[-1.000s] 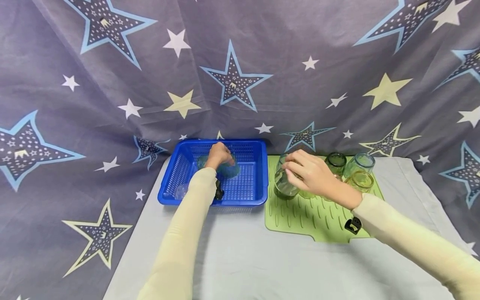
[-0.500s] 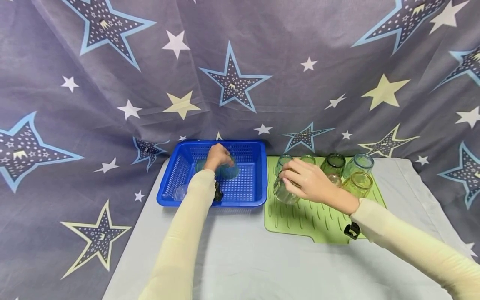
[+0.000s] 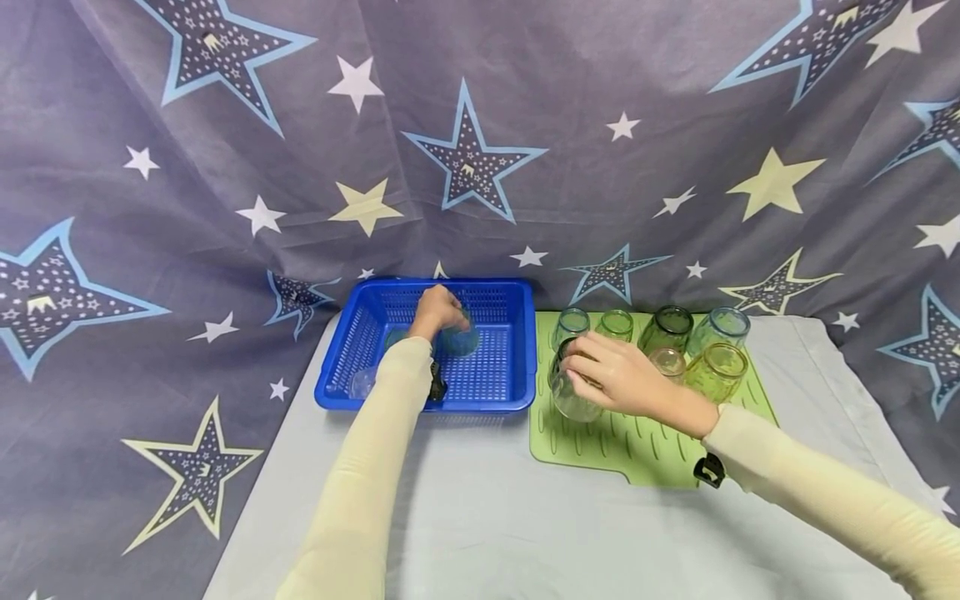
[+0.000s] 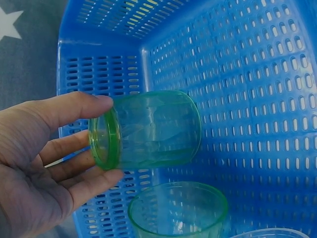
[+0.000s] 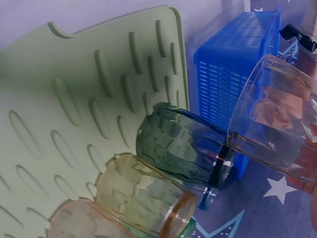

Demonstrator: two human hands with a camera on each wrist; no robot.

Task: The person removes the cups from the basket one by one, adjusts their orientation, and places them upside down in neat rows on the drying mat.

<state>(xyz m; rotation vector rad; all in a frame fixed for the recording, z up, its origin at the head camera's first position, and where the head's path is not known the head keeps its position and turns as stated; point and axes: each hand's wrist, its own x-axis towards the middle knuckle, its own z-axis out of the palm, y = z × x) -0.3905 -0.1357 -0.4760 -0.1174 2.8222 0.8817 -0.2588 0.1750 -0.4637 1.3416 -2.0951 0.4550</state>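
Note:
Inside the blue basket [image 3: 498, 407] my left hand [image 3: 438, 310] holds a green-tinted glass [image 4: 156, 130]. In the left wrist view its thumb and fingers are around the thick-rimmed end. A second green glass [image 4: 178, 210] stands beside it, and a clear one [image 3: 363, 383] is at the basket's near left. Over the left part of the green drying mat [image 3: 585, 446], my right hand [image 3: 611, 375] grips a clear glass [image 3: 573, 406]. In the right wrist view, this clear glass [image 5: 280, 114] overlaps a dark glass [image 5: 183, 144] on the mat.
At the mat's back stand a blue glass [image 3: 572, 323], a green glass [image 3: 617, 324], a dark green glass [image 3: 666, 330] and another blue glass [image 3: 718, 330]. A pink glass [image 3: 667, 363] and a yellow glass [image 3: 716, 372] are in front. A star-patterned curtain [image 3: 420, 108] hangs behind.
My right hand has come slightly toward the mat's front with the clear glass, leaving the green glass at the back in sight. My left hand has stayed nearly still in the basket.

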